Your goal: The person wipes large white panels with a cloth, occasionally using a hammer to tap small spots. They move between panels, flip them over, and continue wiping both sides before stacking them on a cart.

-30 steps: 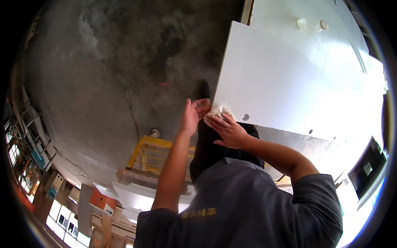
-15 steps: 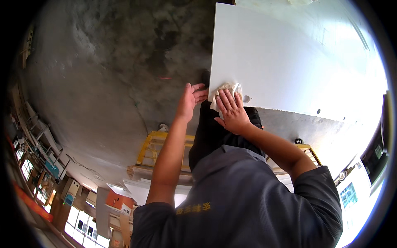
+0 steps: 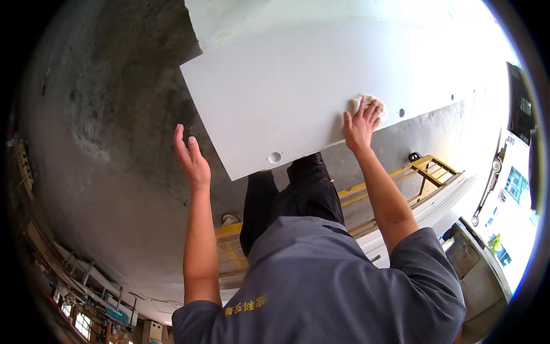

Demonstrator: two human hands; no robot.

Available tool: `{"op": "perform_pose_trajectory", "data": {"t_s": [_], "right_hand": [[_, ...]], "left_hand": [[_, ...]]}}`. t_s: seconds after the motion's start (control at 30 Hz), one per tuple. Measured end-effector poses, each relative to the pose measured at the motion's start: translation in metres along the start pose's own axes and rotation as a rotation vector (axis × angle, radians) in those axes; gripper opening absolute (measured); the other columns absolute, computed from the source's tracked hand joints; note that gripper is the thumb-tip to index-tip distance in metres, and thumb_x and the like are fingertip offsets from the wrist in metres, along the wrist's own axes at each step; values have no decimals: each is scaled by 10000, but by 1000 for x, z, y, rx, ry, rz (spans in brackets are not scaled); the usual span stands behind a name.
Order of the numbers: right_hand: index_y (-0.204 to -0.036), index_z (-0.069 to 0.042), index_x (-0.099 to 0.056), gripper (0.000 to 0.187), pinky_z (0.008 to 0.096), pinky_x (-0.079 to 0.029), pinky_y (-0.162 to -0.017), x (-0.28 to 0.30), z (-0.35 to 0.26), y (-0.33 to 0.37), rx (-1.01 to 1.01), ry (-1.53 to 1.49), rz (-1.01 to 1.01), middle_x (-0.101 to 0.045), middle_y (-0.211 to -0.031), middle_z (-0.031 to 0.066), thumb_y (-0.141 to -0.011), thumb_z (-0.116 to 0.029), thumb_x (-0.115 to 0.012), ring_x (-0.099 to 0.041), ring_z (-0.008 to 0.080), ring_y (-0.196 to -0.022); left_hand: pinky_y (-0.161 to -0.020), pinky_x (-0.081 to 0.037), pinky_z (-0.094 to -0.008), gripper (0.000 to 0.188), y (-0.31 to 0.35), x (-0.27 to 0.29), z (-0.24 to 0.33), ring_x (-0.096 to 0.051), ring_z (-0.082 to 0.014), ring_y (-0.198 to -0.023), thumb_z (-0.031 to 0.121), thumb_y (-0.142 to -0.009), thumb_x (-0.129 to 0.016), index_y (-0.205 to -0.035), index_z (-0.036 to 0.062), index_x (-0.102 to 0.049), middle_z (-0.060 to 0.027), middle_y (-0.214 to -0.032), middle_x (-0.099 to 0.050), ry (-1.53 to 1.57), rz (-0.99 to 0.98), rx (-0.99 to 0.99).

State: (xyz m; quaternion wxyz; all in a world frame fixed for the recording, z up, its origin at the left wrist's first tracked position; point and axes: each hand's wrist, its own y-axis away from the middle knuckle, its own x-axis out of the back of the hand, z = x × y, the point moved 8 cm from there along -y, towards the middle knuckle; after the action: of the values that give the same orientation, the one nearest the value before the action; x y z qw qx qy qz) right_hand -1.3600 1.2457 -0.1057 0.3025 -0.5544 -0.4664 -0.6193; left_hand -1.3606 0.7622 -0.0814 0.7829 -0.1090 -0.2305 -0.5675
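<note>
A large white panel (image 3: 275, 97) lies flat in front of me, with round holes along its near edge; one hole (image 3: 275, 157) is close to the near left corner. On the panel, by its near edge, my right hand (image 3: 361, 124) presses down a crumpled cream cloth (image 3: 378, 108), its fingers spread over it. Off the panel's left edge, my left hand (image 3: 193, 159) hangs in the air over the floor. It holds nothing, and its thumb stands apart from the fingers.
A yellow cart frame (image 3: 427, 172) with long white boards (image 3: 452, 198) stands behind me on the right. Grey concrete floor (image 3: 137, 126) stretches to the left. Tools and timber (image 3: 74, 266) line the far left side. A wheel (image 3: 414, 156) shows near the cart.
My right hand and the cloth have travelled right along the panel, away from the corner hole. My left hand has moved away from the panel's edge. The view has turned.
</note>
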Motion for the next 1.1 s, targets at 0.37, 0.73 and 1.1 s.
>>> {"op": "perform_pose_trajectory", "data": {"t_s": [0.37, 0.73, 1.1], "right_hand": [[-1566, -215, -290, 738, 632, -52, -1184, 12, -96, -41, 527, -55, -12, -143, -1639, 198, -943, -531, -528, -89, 422, -1513], [-1570, -122, -268, 729, 484, -40, -1240, -12, -264, 72, 1266, -63, -252, -161, -1662, 59, -981, -517, -439, -115, 252, -1535], [-1536, 6, -264, 737, 491, -65, -1227, 58, -9, -303, 50, 12, 333, -191, -1632, 198, -1011, -490, -408, -102, 359, -1526]], "left_hand": [[-1159, -317, -406, 533, -94, -77, 3, -385, -344, -1413, 293, -1067, -346, -1476, -48, -358, -228, -1530, -387, -79, 115, -154], [-1134, -357, -390, 587, -94, -81, 20, -464, -320, -1357, 362, -1070, -251, -1451, -57, -404, -182, -1461, -506, 50, 341, -27], [-1114, -381, -390, 505, -84, -82, 21, -488, -308, -1341, 277, -1068, -280, -1427, -24, -472, -193, -1457, -504, -193, 379, -59]]}}
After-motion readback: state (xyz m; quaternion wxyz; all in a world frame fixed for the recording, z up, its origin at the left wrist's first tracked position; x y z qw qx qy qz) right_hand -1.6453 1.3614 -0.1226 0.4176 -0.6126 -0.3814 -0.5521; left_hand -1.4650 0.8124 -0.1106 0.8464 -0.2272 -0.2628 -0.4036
